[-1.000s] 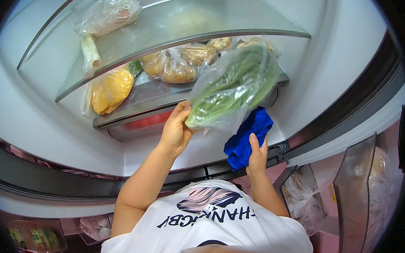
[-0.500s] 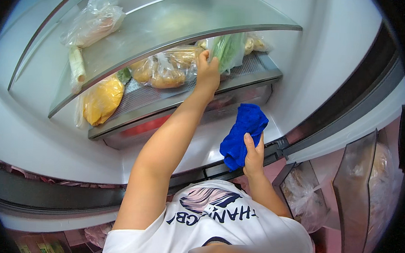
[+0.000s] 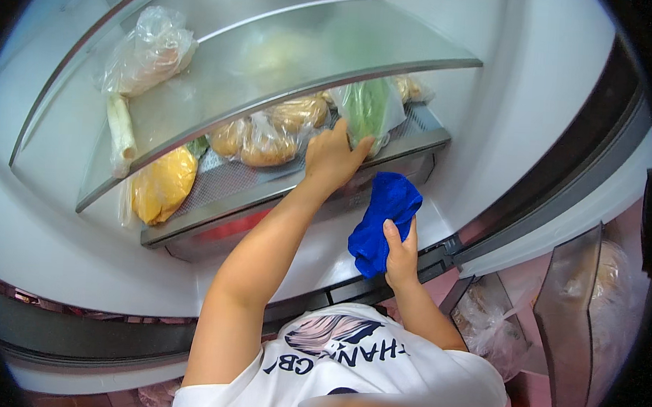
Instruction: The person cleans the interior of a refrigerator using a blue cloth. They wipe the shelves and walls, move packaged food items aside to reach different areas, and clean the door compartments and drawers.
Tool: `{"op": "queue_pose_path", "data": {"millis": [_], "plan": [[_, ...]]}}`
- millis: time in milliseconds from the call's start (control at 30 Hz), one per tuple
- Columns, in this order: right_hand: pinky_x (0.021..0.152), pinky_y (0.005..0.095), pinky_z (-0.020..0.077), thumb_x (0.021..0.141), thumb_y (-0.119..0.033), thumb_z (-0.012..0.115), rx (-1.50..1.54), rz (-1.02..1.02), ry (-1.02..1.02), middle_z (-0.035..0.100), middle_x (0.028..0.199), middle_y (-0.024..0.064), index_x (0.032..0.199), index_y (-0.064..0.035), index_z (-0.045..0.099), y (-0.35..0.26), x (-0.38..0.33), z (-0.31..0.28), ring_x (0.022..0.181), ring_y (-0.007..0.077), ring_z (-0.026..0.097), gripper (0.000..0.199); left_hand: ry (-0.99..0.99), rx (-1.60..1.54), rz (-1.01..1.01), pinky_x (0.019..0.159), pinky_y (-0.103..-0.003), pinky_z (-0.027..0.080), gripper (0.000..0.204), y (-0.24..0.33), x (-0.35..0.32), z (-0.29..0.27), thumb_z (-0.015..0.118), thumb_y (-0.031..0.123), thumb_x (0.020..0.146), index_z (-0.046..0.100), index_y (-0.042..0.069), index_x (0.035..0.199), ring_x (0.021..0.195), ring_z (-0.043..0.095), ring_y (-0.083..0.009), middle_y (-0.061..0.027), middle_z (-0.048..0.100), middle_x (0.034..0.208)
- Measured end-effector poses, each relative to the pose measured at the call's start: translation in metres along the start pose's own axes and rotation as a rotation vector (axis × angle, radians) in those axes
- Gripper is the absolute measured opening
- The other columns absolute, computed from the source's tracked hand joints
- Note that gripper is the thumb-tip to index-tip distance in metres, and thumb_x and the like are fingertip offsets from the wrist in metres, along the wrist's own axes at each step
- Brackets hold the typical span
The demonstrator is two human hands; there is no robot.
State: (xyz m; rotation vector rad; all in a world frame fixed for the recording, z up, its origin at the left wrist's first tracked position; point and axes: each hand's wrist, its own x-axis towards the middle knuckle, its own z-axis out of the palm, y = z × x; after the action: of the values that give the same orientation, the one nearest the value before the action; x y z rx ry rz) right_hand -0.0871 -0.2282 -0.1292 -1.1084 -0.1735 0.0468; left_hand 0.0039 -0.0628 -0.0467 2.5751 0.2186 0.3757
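My left hand (image 3: 333, 155) reaches to the front edge of a lower fridge shelf (image 3: 232, 170). Its thumb and fingers are spread at the lower end of a clear bag of green vegetables (image 3: 368, 108); the fingertips are close to the plastic, and I see no grip on it. Left of that hand lies a clear bag of round, brownish-yellow items (image 3: 267, 140). A crumpled blue cloth (image 3: 384, 223) is held in my right hand (image 3: 403, 256), thumb on top, in front of the shelf.
Above hangs a glass shelf (image 3: 274, 75) carrying a wrapped bag (image 3: 151, 51) and a pale wrapped roll (image 3: 120, 130). A yellow bag (image 3: 163, 184) leans at the lower shelf's left end. Open-door bins (image 3: 565, 319) with bagged food stand at right.
My left hand has come down and nearer, its fingers opening from around the green vegetable bag, which now rests lower at the shelf front. The blue cloth has shifted slightly left.
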Motion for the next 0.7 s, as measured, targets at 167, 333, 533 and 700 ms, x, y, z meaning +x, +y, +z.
{"op": "queue_pose_path", "data": {"millis": [167, 333, 533, 700], "plan": [[0.096, 0.0316, 0.0384, 0.091, -0.017, 0.056, -0.097, -0.234, -0.034, 0.053, 0.118, 0.008, 0.131, -0.0007, 0.04, -0.033, 0.019, 0.016, 0.106, 0.017, 0.051, 0.046, 0.245, -0.202, 0.288, 0.088, -0.042, 0.042, 0.044, -0.009, -0.021, -0.009, 0.062, 0.032, 0.083, 0.055, 0.005, 0.118, 0.104, 0.054, -0.0354, -0.0177, 0.06, 0.108], [0.091, 0.0319, 0.04, 0.089, -0.019, 0.057, -0.205, -0.556, -0.084, 0.054, 0.113, 0.0091, 0.127, 0.0002, 0.042, -0.091, 0.053, 0.053, 0.101, 0.0172, 0.051, 0.045, 0.263, -0.378, 0.527, 0.085, -0.041, 0.043, 0.027, 0.011, -0.058, -0.045, 0.064, 0.02, 0.08, 0.063, 0.004, 0.101, 0.099, 0.055, -0.0348, -0.0161, 0.062, 0.102], [0.087, 0.0384, 0.046, 0.086, -0.019, 0.061, -1.106, -1.008, 0.037, 0.057, 0.114, 0.0149, 0.126, -0.0041, 0.051, -0.184, 0.105, 0.088, 0.102, 0.0333, 0.057, 0.044, 0.389, -0.408, 0.72, 0.079, -0.039, 0.046, 0.017, 0.013, -0.086, -0.092, 0.066, 0.01, 0.077, 0.064, 0.005, 0.093, 0.087, 0.06, -0.0292, -0.0105, 0.064, 0.095], [0.081, 0.0414, 0.0485, 0.091, -0.031, 0.052, -1.633, -0.642, -0.272, 0.064, 0.104, 0.0151, 0.122, -0.0064, 0.055, -0.185, 0.145, 0.129, 0.095, 0.0345, 0.061, 0.04, 0.516, -0.335, 0.639, 0.091, -0.043, 0.042, 0.015, -0.006, -0.101, -0.112, 0.063, 0.012, 0.079, 0.066, 0.006, 0.093, 0.097, 0.059, -0.0312, -0.0139, 0.064, 0.1]]}}
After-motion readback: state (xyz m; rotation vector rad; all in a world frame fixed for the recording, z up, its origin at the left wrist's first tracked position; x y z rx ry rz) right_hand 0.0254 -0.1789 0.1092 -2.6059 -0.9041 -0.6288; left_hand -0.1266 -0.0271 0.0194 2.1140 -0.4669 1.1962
